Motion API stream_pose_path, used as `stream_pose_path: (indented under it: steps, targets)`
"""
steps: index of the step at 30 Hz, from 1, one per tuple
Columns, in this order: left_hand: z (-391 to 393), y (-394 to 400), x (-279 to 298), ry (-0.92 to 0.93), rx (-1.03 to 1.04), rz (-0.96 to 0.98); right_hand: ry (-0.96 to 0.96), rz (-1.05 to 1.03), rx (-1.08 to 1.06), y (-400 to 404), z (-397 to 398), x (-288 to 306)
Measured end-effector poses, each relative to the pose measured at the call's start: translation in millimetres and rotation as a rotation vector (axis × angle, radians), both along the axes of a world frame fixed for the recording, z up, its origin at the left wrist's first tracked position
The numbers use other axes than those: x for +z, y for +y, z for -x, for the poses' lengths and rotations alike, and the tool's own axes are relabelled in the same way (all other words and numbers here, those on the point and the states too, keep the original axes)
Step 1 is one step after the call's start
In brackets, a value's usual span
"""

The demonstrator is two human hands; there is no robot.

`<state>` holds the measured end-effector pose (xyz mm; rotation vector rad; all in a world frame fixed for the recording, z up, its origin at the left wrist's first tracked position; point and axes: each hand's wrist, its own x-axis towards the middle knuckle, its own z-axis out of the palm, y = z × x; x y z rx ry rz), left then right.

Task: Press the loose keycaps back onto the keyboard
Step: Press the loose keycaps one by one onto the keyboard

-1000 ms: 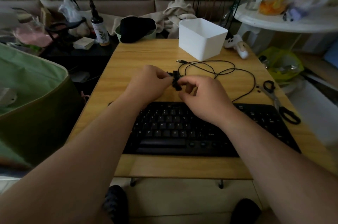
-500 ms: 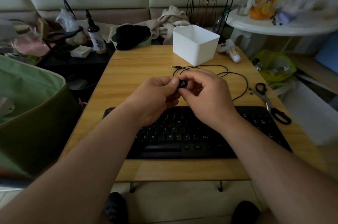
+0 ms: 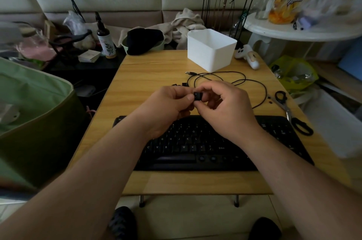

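Near the middle of the frame, above the black keyboard (image 3: 205,147), both hands meet over the wooden table (image 3: 156,71). The right hand (image 3: 225,110) pinches a small black keycap (image 3: 197,96) between thumb and curled fingers. The left hand (image 3: 168,108) is curled beside it, its thumb tip touching the keycap's left side. Just above the left hand, a few loose keycaps (image 3: 181,84) lie on the table by a coiled black cable (image 3: 235,81). Scissors (image 3: 290,112) lie at the right edge, a white box (image 3: 211,49) toward the top.
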<state>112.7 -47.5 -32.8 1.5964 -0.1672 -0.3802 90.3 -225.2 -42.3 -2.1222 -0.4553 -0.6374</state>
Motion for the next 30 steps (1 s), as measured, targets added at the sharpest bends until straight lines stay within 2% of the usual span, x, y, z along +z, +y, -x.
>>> stream_pose_path:
  steps: [10, 15, 20, 23, 27, 30]
  targets:
    - [2, 11, 8, -0.046, 0.008, -0.131, 0.063, 0.114, -0.021, 0, 2, 5]
    - [9, 38, 14, -0.092, 0.045, -0.229, 0.103, 0.099, -0.026, 23, 2, 7]
    - [7, 93, 21, -0.191, 0.252, -0.421, 0.187, 0.139, 0.046, 56, 3, 9]
    - [6, 127, 13, -0.206, 0.332, -0.543, 0.199, 0.248, 0.082, 76, 2, 7]
    - [13, 150, 1, -0.149, 0.253, -0.664, 0.266, 0.316, 0.086, 103, -7, 5]
    - [16, 155, -5, -0.138, 0.222, -0.721, 0.355, 0.218, -0.011, 99, -24, 10]
